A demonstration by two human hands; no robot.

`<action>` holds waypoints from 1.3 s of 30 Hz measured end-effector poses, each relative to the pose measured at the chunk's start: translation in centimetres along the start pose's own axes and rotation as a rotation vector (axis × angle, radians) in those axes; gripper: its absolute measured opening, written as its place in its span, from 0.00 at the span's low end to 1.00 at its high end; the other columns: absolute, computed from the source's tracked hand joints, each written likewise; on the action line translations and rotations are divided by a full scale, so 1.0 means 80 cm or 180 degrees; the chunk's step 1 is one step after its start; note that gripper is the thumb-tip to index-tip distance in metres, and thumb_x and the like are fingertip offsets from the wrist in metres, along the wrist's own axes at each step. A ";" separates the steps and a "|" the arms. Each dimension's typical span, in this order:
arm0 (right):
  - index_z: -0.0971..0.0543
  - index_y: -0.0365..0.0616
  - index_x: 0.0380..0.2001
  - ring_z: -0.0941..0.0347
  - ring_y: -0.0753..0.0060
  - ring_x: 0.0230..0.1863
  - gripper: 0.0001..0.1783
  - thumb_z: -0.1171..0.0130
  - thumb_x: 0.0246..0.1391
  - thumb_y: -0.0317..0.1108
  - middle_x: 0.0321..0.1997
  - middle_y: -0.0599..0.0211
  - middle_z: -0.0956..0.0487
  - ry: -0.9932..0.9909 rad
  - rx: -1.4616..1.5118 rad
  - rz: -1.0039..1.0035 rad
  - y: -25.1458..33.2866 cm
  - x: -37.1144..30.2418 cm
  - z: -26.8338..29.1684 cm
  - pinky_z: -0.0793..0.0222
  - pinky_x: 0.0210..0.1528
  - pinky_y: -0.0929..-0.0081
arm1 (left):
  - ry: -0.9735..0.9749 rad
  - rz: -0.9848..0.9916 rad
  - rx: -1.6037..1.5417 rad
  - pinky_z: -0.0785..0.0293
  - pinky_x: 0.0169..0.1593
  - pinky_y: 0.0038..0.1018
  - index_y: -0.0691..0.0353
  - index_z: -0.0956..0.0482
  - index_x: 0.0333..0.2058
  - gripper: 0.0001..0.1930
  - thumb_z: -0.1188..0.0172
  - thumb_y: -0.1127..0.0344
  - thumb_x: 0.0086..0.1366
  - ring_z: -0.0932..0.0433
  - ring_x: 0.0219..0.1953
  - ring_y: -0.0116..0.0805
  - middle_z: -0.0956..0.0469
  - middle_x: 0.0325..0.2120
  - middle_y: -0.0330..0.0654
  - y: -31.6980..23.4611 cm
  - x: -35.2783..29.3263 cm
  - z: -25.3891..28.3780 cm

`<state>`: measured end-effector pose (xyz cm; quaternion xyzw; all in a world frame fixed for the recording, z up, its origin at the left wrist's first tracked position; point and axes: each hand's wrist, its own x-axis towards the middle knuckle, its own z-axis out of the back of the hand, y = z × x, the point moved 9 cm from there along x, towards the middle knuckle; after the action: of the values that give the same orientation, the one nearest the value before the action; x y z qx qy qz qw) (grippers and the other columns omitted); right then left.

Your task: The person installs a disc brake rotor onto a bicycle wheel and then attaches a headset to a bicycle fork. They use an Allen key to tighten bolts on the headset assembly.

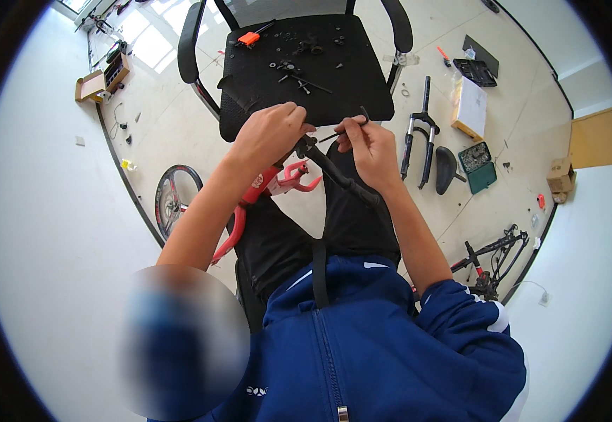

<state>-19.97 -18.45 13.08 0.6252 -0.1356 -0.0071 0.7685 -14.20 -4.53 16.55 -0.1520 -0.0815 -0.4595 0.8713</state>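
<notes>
A black handlebar [334, 172] with a grip slants across my lap, joined to a small red bike frame [253, 188] between my legs. My left hand [269, 133] is curled around the handlebar near its middle, beside the clamp; what lies under the fingers is hidden. In my right hand [371, 149], pinched between thumb and fingers, is a thin black hex key [330, 136]. Its long end points left toward the clamp, and a bent end sticks up above the fingers. Whether its tip touches the clamp I cannot tell.
Ahead stands a black chair [355, 77] with small loose parts and an orange-handled tool [249, 39] on its seat. On the floor at right lie a suspension fork [424, 123], a saddle [447, 169], a green parts case [482, 176] and a black bike frame [492, 260]. A wheel [172, 204] leans at left.
</notes>
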 end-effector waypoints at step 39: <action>0.16 0.37 0.31 0.20 0.62 0.32 0.21 0.43 0.60 0.46 0.29 0.58 0.17 -0.0159 -0.1150 -0.0926 -0.214 0.183 0.033 0.26 0.37 0.65 | -0.1338 0.2599 -0.2784 0.37 0.25 0.23 0.72 0.22 0.32 0.16 0.44 0.61 0.70 0.31 0.20 0.20 0.26 0.17 0.40 0.012 -0.129 -0.017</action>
<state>-3.75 -27.32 -0.01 0.4901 -0.0596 -0.1574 0.8552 -19.23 3.52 12.16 -0.5998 0.0091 -0.0413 0.7990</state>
